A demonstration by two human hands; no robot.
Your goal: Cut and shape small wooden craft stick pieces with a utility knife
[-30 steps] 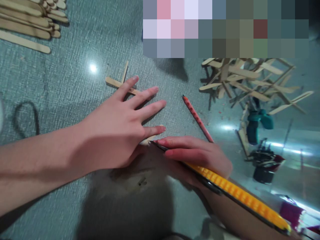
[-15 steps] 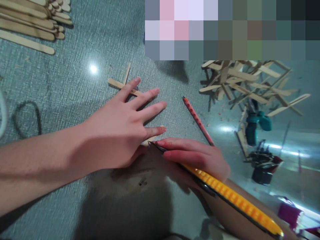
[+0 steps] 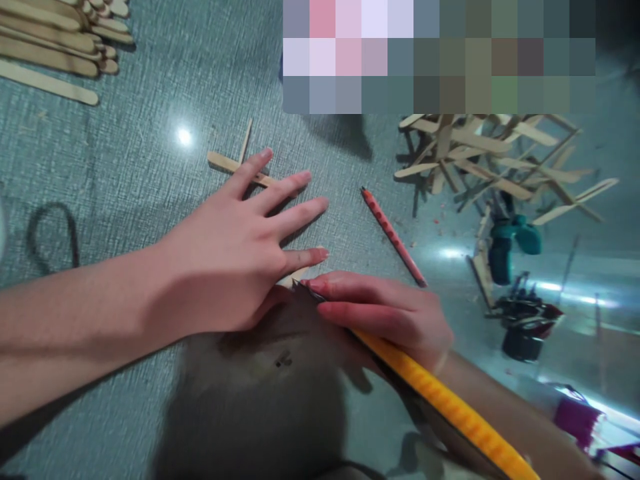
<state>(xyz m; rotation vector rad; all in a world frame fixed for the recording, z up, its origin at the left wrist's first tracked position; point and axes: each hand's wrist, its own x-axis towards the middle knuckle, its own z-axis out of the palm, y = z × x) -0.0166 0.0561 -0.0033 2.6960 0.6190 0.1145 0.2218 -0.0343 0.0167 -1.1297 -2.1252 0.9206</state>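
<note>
My left hand (image 3: 255, 233) lies flat on the table with its fingers spread. Beneath it a wooden craft stick (image 3: 223, 162) pokes out, with a thin wooden strip (image 3: 247, 140) meeting it near the index finger. By the little finger shows the pale end of a craft stick (image 3: 299, 274); how it runs beneath the palm is hidden. My right hand (image 3: 390, 307) is closed around a yellow utility knife (image 3: 440, 400), gripping it close to the blade. The dark blade tip rests at that pale stick end, just beside my left hand.
A red pencil (image 3: 393, 237) lies beyond my right hand. Craft sticks are stacked (image 3: 50, 57) at upper left and joined in a loose lattice (image 3: 480, 153) at upper right. Teal-handled pliers or cutters (image 3: 503, 250), a dark container (image 3: 523, 340) and a purple item (image 3: 577, 423) stand right.
The whole view has shifted slightly, so most things sit a little further left and up. Both hands keep their places, the knife blade still at the stick; the knife's rear end has swung lower.
</note>
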